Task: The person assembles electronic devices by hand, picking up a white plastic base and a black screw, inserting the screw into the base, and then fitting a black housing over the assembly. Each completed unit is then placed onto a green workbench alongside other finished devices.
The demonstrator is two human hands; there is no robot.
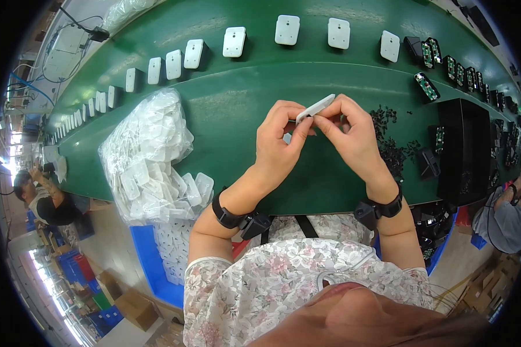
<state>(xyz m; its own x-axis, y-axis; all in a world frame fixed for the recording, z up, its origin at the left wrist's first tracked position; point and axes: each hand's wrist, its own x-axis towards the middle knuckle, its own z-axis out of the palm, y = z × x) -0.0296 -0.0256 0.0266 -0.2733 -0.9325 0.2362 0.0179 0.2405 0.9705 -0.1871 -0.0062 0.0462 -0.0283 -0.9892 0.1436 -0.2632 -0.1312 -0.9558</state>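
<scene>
Over the middle of the green bench, both my hands hold one white plastic cover point(316, 107), tilted and seen nearly edge-on. My left hand point(278, 137) pinches its left end between thumb and fingers. The fingers of my right hand point(351, 134) close on its right end, the thumb tip near its underside. A small pale piece point(287, 138) shows by my left palm; whether I hold it, I cannot make out. Small black parts point(392, 141) lie scattered just right of my right hand. To the left, a clear plastic bag point(147, 139) spills white covers point(185, 191).
White-topped units point(234, 41) stand in a row along the far side of the green bench point(226, 104). Black housings with green circuit boards point(426, 87) sit at the right, beside a black box point(460, 144). A blue bin point(150, 266) is below left. People sit at both sides.
</scene>
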